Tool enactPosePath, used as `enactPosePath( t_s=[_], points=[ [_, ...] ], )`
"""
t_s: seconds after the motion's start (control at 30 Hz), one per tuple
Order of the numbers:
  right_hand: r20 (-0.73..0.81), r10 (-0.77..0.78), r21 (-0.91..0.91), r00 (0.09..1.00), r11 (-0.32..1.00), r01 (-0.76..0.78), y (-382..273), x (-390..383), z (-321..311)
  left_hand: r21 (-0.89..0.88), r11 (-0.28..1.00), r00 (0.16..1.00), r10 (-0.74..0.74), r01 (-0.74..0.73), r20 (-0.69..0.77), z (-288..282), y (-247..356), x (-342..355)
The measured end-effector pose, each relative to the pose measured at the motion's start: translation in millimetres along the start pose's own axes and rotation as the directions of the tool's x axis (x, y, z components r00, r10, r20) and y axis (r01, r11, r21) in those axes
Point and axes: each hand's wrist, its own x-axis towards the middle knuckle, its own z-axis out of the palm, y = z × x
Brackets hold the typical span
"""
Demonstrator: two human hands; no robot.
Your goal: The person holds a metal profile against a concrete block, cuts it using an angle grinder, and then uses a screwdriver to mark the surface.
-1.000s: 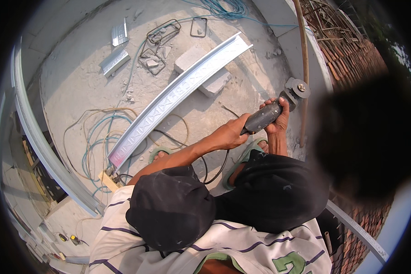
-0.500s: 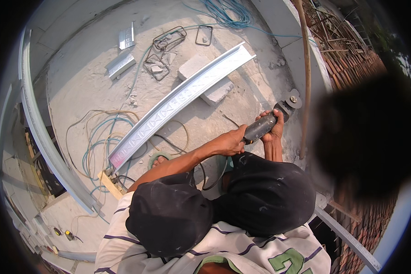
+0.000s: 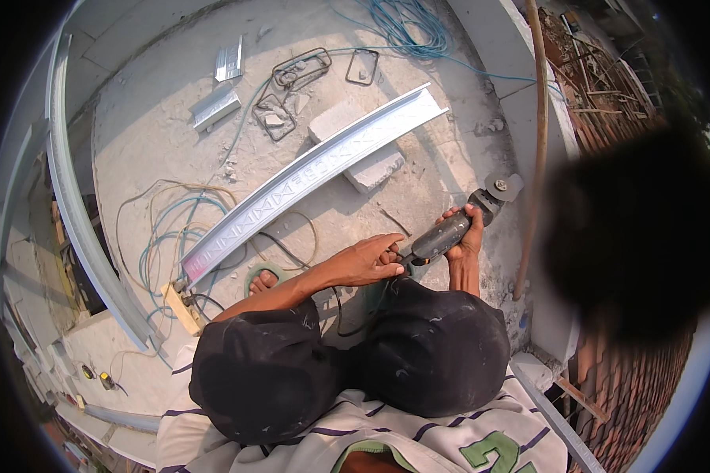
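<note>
My right hand (image 3: pixel 467 240) is wrapped round the dark body of an angle grinder (image 3: pixel 442 239), near its head. The grinder points away to the right, its disc (image 3: pixel 500 186) at the far end near the low wall. Just off the tool's rear end is my left hand (image 3: pixel 371 260), its fingers bent near where the cord leaves the tool. What those fingers hold, if anything, is hidden. Ahead of me a long silvery metal channel (image 3: pixel 300 181) lies slantwise, its far part resting on a pale concrete block (image 3: pixel 376 167).
Two short channel offcuts (image 3: pixel 215 108) and bent wire frames (image 3: pixel 301 68) lie farther off. Blue hose (image 3: pixel 406 27) is coiled at the back. Cables tangle left, by a wooden-sided socket block (image 3: pixel 183 310). A pole (image 3: pixel 539 118) leans at the wall; roof tiles (image 3: pixel 631 386) lie beyond.
My left hand has let go of the grinder's rear body and drawn back to the left. The right hand still holds the tool, now slightly lower in view.
</note>
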Motion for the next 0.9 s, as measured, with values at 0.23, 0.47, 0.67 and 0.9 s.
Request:
enactPosePath(
  t_s=[0.23,0.47,0.67,0.9],
  points=[
    [0.053,-0.081,-0.246,0.995,0.965,0.091,-33.5,-10.9,19.7,0.692,0.611,0.741,0.241,0.385,-0.626,-98.9,-11.3,-78.2],
    [0.134,-0.084,-0.469,0.987,0.872,0.138,-51.1,-6.6,40.0,0.549,0.683,0.835,-0.166,0.481,-0.526,-156.3,-77.0,-73.6],
    [0.202,-0.082,-0.684,0.976,0.701,0.2,-69.5,-5.5,55.4,0.578,0.687,0.821,-0.047,0.44,-0.569,-147.2,-70.8,-68.8],
    [0.255,-0.067,-0.862,0.965,0.435,0.259,-83.7,-1.8,71.0,0.593,0.625,0.821,-0.144,0.508,-0.552,-146.5,-46.3,-68.7]
  ],
)
